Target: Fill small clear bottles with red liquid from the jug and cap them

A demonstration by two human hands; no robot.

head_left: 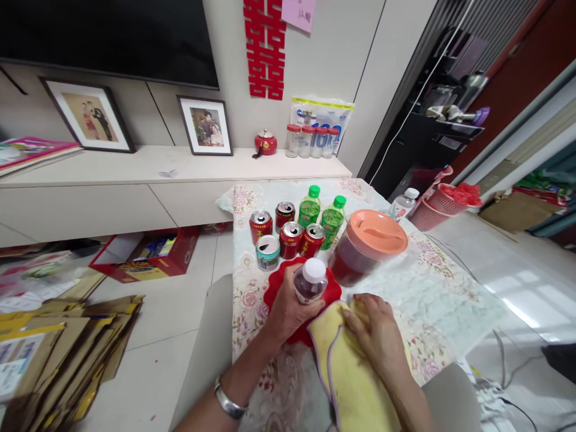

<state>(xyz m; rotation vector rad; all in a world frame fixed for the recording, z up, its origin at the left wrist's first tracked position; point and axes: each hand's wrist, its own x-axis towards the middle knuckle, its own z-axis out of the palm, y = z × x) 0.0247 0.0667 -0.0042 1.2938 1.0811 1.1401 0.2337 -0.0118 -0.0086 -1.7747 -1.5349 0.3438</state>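
Note:
My left hand, with a silver bracelet at the wrist, wraps round a white-capped plastic bottle of dark liquid. The bottle is over a red scalloped mat. My right hand grips a yellow cloth with a purple edge, draped over the table's near side. Just beyond the hands is a clear pitcher of dark red liquid with an orange lid. Several red cans and a teal-rimmed can are grouped behind the mat, beside two green-capped bottles.
A flowered cloth covers the table. Another white-capped bottle stands at its right rear, near pink baskets. On the cabinet are red-lidded jars, a red pot and framed photos. Flattened cardboard lies at left.

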